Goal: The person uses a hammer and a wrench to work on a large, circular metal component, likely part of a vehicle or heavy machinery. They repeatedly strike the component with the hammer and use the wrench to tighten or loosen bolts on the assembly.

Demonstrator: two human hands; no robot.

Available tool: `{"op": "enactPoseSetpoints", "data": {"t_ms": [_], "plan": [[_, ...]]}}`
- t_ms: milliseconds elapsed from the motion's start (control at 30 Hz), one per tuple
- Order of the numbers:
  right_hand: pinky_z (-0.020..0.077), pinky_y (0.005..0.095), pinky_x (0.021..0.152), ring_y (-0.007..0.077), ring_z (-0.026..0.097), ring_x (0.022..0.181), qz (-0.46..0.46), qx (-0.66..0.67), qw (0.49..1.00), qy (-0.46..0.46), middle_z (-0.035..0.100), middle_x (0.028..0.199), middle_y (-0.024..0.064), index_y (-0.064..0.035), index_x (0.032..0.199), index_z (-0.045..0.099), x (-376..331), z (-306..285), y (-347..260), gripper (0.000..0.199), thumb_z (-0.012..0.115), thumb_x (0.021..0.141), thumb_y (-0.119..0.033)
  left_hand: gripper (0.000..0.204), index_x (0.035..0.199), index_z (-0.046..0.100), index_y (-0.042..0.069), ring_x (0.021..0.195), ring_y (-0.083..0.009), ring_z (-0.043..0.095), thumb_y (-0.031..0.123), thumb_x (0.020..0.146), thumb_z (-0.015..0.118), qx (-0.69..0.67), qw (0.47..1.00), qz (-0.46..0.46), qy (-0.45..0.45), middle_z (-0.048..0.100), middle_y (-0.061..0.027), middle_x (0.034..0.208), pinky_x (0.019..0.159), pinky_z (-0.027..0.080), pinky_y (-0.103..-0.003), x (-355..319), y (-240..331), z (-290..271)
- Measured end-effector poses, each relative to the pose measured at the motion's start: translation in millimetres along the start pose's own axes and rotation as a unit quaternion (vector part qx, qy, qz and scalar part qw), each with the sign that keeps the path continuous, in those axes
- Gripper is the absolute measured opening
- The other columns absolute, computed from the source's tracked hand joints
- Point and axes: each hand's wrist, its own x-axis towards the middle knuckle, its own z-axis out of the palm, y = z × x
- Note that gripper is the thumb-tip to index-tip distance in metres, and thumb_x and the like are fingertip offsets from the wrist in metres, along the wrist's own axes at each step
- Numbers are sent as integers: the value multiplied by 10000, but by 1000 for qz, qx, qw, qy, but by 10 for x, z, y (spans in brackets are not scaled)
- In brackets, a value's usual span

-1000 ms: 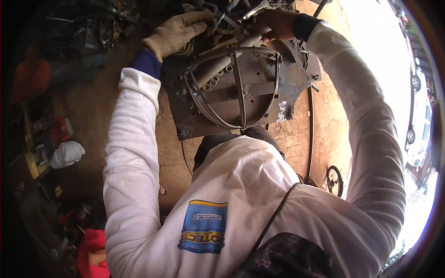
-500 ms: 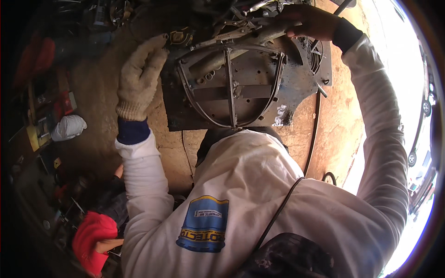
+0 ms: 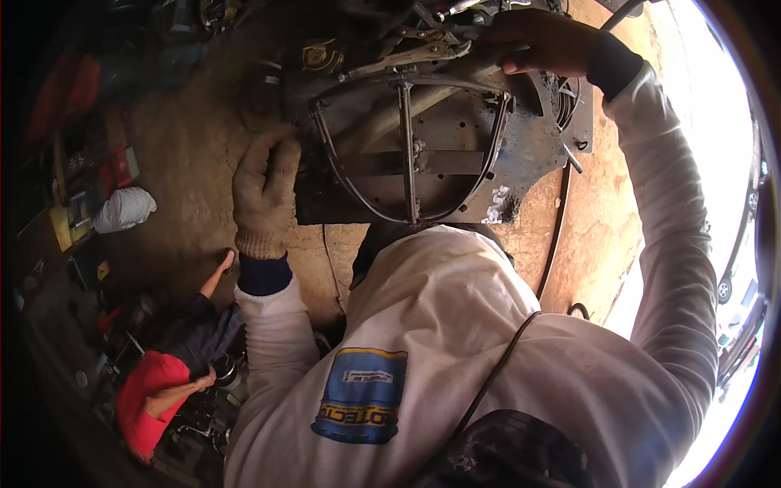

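A curved, D-shaped metal bar frame with a straight middle bar lies on a dark steel plate tabletop before me. My left hand, in a dirty knitted glove, is beside the plate's left edge. Its fingers curl in to the thumb; whatever they hold is hidden. At the far right my bare right hand is closed around the upper end of a dull grey-green pipe, which slants beneath the frame. Locking pliers lie beyond the frame's far edge.
A yellow-and-black tape measure lies at the far left of the plate. Coiled wire hangs by its right side. A person in a red shirt is at lower left. A white bundle lies on the left.
My left hand has come back toward me and slightly right, down beside the plate's left edge. My right hand stays on the pipe. The person in red shows more fully.
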Motion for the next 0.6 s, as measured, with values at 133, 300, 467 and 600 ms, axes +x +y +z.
{"op": "enactPoseSetpoints", "data": {"t_ms": [133,300,467,600], "plan": [[494,381,977,268,604,1110,95,71,991,55,633,1197,127,-62,1301,601,-426,-129,40,420,685,901,-160,259,1104,655,25,828,-119,612,227,945,687,21,999,37,34,677,-43,970,750,504,-273,-81,137,119],[476,338,1019,209,572,1131,238,188,939,162,593,1196,83,-41,1315,565,-1040,-143,-98,403,651,923,-76,423,1167,607,51,782,-260,674,302,862,760,195,974,104,46,697,-135,965,729,537,-362,54,405,358],[459,316,966,202,577,1075,225,113,937,241,604,1143,88,9,1311,554,-1424,49,-454,391,636,941,-88,525,1214,556,77,780,-309,691,401,849,750,273,951,108,93,694,-144,948,735,553,-428,-57,460,474],[456,301,932,176,573,1045,280,113,890,341,607,1140,75,9,1320,568,-1594,471,-795,402,634,935,-85,501,1123,556,85,806,-334,696,473,851,719,291,935,183,83,694,-148,916,713,558,-456,-415,823,651]]}}
